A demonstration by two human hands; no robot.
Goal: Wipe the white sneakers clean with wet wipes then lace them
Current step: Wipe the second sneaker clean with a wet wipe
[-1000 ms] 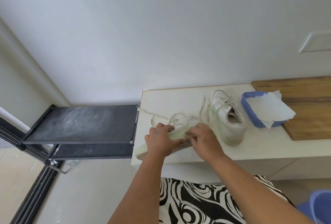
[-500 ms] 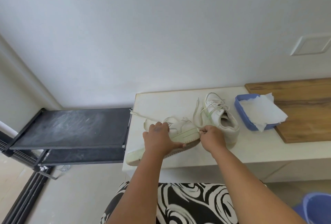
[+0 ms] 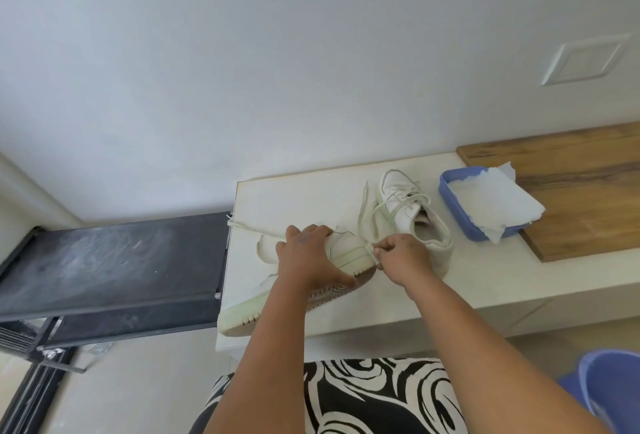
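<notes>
While both my bare forearms reach forward from above my black-and-white swirl-patterned lap, my left hand lies over the near white sneaker that rests tilted on its side, sole turned towards me, with its toe end jutting past the front left corner of the pale cream countertop; my fingers curl over the shoe's upper and my thumb presses near the ridged sole, so that hand is clamped on the shoe; my right hand sits just beside the shoe's heel end, wrist bent slightly inward, its fingertips pinched together on a cream flat shoelace; another stretch of lace trails off to the left past the counter's edge; the second white sneaker stands upright just behind my right hand, its loose laces looped over its tongue; to its right a shallow blue plastic tray holding white wipes rests partly on a brown wooden board; left of the counter stands a dusty black metal rack; a blue plastic bucket shows at the lower right corner.
</notes>
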